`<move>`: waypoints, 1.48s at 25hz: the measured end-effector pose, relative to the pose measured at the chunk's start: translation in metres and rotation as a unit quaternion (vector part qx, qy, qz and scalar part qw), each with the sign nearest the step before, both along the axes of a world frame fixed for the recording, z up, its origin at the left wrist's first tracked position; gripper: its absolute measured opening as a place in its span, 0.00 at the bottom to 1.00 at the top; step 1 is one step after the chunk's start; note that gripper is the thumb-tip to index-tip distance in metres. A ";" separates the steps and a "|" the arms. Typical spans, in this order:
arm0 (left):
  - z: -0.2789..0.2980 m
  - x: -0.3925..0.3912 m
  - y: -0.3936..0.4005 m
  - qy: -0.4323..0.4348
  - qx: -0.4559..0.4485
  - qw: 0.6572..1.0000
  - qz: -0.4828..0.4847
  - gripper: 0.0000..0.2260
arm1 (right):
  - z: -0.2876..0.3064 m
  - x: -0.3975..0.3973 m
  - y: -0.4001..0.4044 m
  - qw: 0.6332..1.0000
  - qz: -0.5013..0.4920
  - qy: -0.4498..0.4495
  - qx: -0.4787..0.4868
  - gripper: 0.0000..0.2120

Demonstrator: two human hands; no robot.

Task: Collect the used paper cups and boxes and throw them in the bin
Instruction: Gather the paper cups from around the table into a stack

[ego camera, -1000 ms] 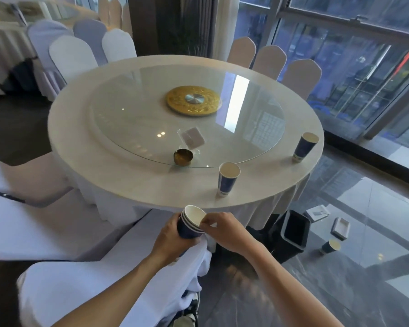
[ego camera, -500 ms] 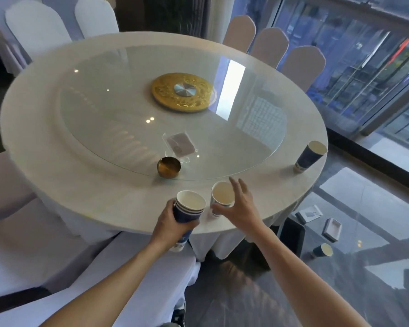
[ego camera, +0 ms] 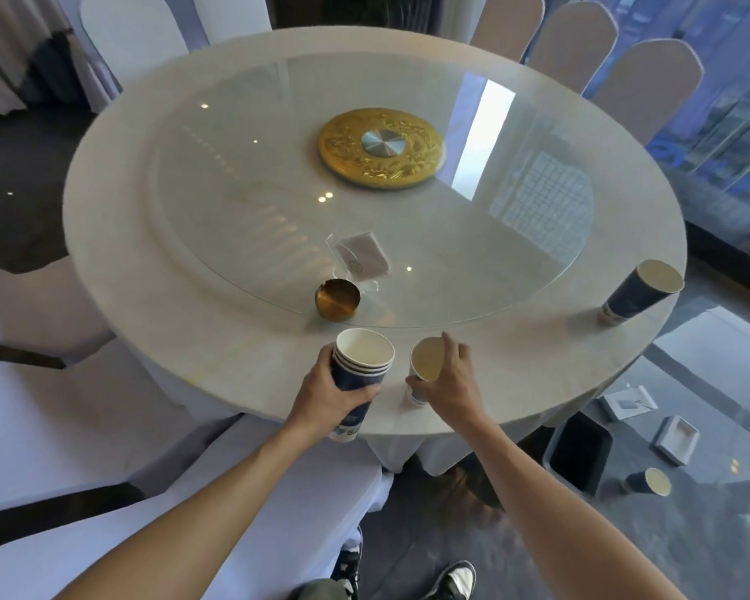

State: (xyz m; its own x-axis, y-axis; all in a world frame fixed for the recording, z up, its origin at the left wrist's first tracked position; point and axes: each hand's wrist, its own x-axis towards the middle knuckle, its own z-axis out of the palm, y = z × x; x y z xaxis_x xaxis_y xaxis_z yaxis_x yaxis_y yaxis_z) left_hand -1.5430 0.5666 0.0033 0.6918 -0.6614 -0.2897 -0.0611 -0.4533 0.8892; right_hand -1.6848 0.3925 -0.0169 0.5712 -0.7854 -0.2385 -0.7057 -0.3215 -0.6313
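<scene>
- Now the right hand (ego camera: 444,383) has closed round the single paper cup (ego camera: 425,368) standing near the front edge of the surface (ego camera: 234,331); half a second ago its fingers were spread and only coming up to the rim, and a second ago it sat at the stack, away from the surface.
- The left hand (ego camera: 338,394) still grips the stack of nested cups (ego camera: 361,368), upright just beside that cup, now over the surface edge instead of over the chair.
- By my reading the cup is caught but not lifted: its base seems to sit on the surface.
- Slipping it into the stack looks like the next move.
- Left to collect: a far cup (ego camera: 639,294) at the right edge of the surface, a floor cup (ego camera: 650,482), and two boxes (ego camera: 676,439) lying on the floor near the dark bin (ego camera: 579,456), which stands just beside the tablecloth.
</scene>
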 end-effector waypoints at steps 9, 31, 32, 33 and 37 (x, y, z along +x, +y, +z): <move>0.055 -0.022 -0.070 0.005 -0.123 0.992 0.034 0.40 | 0.010 -0.066 -0.014 1.000 0.008 -0.003 0.014 0.48; 0.053 -0.208 -0.234 0.051 -0.067 0.982 -0.170 0.47 | 0.047 -0.231 -0.114 0.979 -0.053 -0.197 0.023 0.46; 0.050 -0.217 -0.237 0.055 -0.058 0.980 -0.180 0.48 | 0.049 -0.240 -0.123 0.976 -0.057 -0.208 0.023 0.44; 0.047 -0.222 -0.239 0.060 -0.051 0.979 -0.187 0.49 | 0.050 -0.247 -0.130 0.974 -0.058 -0.218 0.025 0.42; 0.041 -0.238 -0.244 0.069 -0.036 0.971 -0.227 0.42 | 0.055 -0.267 -0.153 0.963 -0.067 -0.250 0.078 0.44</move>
State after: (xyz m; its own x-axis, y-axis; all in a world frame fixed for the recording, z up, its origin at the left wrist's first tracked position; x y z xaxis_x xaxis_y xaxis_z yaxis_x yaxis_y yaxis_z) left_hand -1.7812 0.3222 0.0439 0.2815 -0.9113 -0.3006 -0.1181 -0.3437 0.9316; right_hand -1.9516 0.2393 0.0386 0.5406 -0.8373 -0.0819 -0.3293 -0.1211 -0.9364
